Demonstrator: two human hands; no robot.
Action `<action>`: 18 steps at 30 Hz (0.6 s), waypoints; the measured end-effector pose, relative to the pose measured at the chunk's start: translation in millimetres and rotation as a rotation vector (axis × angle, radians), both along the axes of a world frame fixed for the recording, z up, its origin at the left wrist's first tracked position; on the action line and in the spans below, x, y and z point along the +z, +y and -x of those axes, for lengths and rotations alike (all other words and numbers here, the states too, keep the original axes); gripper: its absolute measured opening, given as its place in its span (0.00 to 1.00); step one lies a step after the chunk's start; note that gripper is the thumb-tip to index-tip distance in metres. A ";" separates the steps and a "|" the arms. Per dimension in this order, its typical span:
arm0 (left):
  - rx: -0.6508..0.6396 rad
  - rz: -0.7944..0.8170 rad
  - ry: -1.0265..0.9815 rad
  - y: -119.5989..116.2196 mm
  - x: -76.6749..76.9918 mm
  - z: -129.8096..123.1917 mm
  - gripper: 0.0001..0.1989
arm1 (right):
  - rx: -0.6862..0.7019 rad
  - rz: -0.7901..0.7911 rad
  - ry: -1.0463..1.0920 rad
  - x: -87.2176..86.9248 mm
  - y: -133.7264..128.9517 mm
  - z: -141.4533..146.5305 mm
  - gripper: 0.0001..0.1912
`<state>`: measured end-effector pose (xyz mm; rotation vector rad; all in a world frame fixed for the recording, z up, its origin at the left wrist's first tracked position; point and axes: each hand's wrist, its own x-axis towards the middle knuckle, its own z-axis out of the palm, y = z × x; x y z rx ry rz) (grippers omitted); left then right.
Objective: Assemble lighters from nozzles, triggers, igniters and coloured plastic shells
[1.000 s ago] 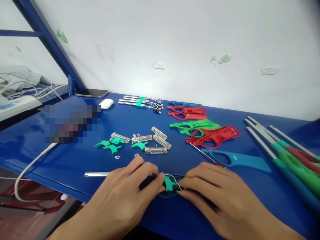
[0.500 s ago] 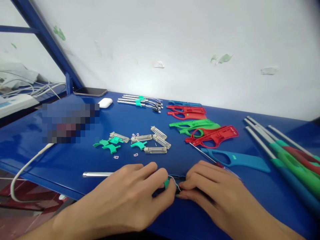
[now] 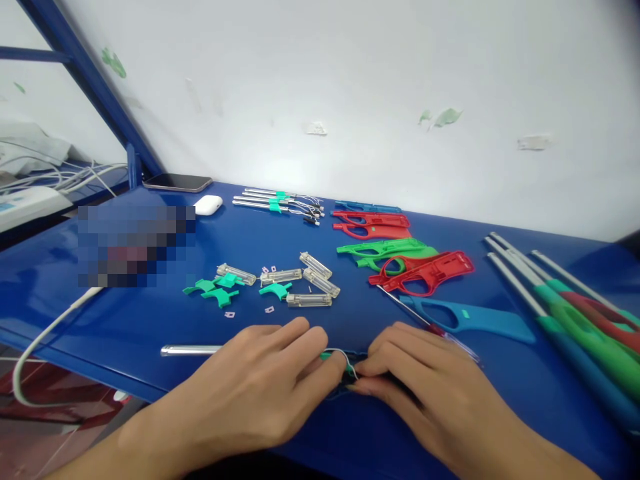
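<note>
My left hand (image 3: 273, 380) is closed around a partly assembled gas lighter, whose silver metal tube (image 3: 190, 350) sticks out to the left. A small green piece shows at the fingertips. Across from it, my right hand (image 3: 425, 380) pinches near the end of a thin white wire (image 3: 346, 359) that loops between the hands. Most of the lighter's dark blue handle is hidden under the fingers. Just beyond the right hand lie a screwdriver (image 3: 405, 303) and a blue handle shell (image 3: 493, 321).
Clear fuel cartridges (image 3: 309, 301) and green triggers (image 3: 221, 297) lie beyond the left hand. Further back are metal tubes with wires (image 3: 260, 201) and red handle shells (image 3: 450, 270). Assembled lighters (image 3: 580, 320) lie at right; a phone (image 3: 177, 182) and white case (image 3: 209, 205) at back left.
The view has shifted slightly. My left fingers have moved a little left and up along the lighter, and more of the white wire's loop shows. My right hand keeps its pinch.
</note>
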<state>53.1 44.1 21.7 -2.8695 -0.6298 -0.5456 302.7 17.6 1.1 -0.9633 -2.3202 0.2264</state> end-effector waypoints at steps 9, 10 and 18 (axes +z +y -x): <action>-0.002 0.024 -0.017 0.5 -4.3 -0.1 0.22 | 0.022 0.047 0.105 -2.0 2.2 -0.5 0.16; -0.002 0.023 -0.019 0.8 -4.2 -0.1 0.22 | 0.014 0.060 0.120 -2.4 1.8 -0.7 0.16; -0.011 0.031 -0.008 -0.7 -2.1 -0.1 0.21 | -0.025 0.096 0.080 3.2 0.9 0.5 0.24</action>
